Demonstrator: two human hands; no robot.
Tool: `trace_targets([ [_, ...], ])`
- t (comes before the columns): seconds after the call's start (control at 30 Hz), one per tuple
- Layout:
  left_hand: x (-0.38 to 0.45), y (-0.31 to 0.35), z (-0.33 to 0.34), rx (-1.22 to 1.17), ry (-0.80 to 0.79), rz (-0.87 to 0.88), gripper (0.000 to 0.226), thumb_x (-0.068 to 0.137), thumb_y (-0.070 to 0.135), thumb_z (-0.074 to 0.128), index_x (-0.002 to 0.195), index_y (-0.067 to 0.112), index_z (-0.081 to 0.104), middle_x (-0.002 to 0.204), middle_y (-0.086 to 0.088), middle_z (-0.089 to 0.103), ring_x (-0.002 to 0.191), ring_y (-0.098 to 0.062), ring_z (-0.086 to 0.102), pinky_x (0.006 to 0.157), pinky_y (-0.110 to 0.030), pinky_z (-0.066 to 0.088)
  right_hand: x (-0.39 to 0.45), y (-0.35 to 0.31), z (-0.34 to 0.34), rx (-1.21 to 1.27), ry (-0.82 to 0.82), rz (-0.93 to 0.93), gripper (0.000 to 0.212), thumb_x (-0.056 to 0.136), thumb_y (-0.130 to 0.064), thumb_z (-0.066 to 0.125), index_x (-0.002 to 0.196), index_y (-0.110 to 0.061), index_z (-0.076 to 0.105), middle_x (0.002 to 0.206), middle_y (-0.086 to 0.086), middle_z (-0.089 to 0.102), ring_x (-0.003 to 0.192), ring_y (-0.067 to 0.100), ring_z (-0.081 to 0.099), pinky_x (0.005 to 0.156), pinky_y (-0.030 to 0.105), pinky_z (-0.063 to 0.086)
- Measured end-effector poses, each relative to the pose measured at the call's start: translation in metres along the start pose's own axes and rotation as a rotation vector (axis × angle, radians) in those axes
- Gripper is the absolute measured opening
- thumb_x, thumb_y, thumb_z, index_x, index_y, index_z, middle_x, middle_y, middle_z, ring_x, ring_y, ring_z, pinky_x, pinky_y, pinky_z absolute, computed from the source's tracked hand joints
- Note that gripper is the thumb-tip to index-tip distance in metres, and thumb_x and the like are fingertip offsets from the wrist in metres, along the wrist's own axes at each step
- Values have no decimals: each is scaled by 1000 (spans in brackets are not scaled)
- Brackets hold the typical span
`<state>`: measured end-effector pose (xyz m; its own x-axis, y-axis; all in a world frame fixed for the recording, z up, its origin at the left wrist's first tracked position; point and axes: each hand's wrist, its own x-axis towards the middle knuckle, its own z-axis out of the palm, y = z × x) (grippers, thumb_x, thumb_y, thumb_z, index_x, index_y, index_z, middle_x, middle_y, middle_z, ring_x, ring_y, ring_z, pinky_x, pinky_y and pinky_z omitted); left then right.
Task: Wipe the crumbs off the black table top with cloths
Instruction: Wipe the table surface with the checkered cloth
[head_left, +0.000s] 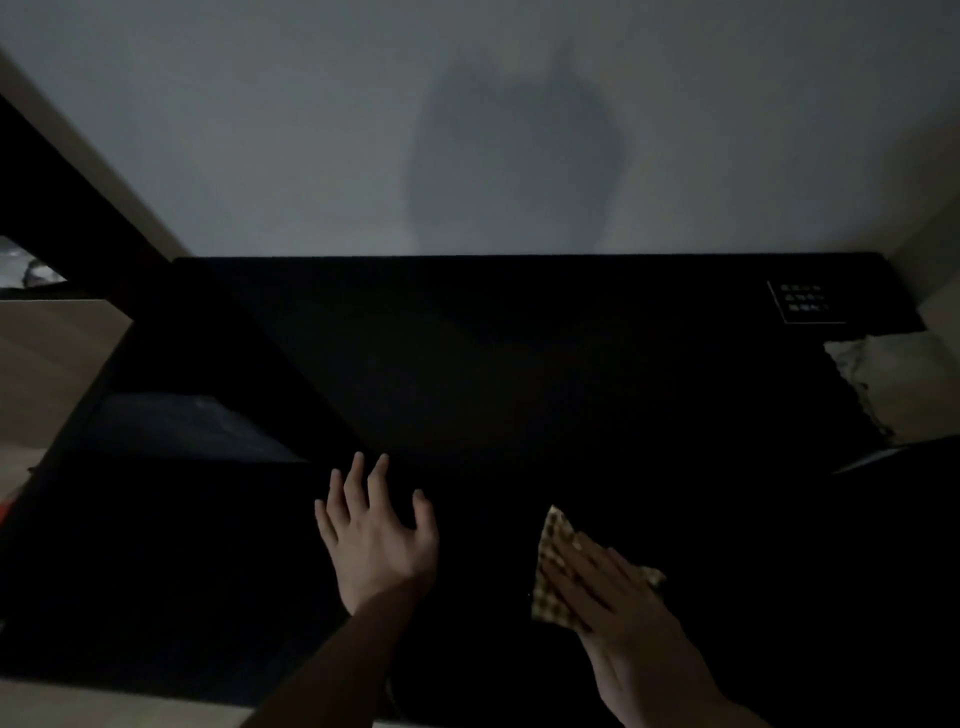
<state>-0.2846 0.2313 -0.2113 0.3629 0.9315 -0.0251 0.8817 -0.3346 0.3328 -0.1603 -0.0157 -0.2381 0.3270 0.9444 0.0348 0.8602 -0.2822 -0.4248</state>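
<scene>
The black table top (519, 364) fills the middle of the dim head view and runs back to a pale wall. My right hand (613, 592) lies flat, palm down, pressing a yellow checked cloth (558, 540) onto the near part of the table; the cloth shows past my fingertips and at both sides of my hand. My left hand (379, 535) rests to the left of it with fingers spread, holding nothing. Crumbs are too small and the light too low to make out, apart from a tiny pale speck by the cloth.
A white-printed label (802, 301) sits at the table's far right corner. A pale crumpled cloth or towel (893, 384) lies off the right edge. A lower dark shelf (197, 426) sits to the left, beside a slanted dark beam (78, 208).
</scene>
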Motion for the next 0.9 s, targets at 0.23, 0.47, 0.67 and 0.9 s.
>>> trace_targets([
  [0.23, 2, -3, 4, 11, 13, 7, 60, 91, 51, 49, 147, 31, 39, 161, 4, 30, 154, -21, 13, 126, -50, 12, 75, 38, -41, 240, 141, 155, 55, 103, -22, 37, 156, -16, 45, 169, -1, 34, 160, 12, 22, 130, 30, 17],
  [0.47, 2, -3, 6, -4, 36, 0, 59, 91, 47, 53, 146, 31, 40, 160, 5, 31, 154, -21, 15, 125, -51, 12, 217, 115, -80, 96, 135, 459, 58, 105, -10, 45, 161, -24, 36, 174, -2, 22, 162, 26, 11, 132, 51, 13],
  [0.67, 1, -1, 6, 9, 36, 4, 59, 93, 47, 53, 147, 30, 39, 161, 5, 29, 155, -20, 13, 126, -50, 11, 187, 89, -56, 23, 112, 325, 56, 101, -16, 51, 156, -25, 46, 170, -3, 31, 160, 23, 20, 131, 46, 18],
  [0.9, -1, 0, 4, 1, 46, 11, 59, 91, 47, 52, 146, 29, 40, 160, 3, 32, 154, -22, 16, 125, -52, 12, 46, 28, -25, 79, 101, 126, 62, 96, -17, 48, 157, -27, 45, 170, -7, 30, 161, 15, 20, 130, 42, 21],
])
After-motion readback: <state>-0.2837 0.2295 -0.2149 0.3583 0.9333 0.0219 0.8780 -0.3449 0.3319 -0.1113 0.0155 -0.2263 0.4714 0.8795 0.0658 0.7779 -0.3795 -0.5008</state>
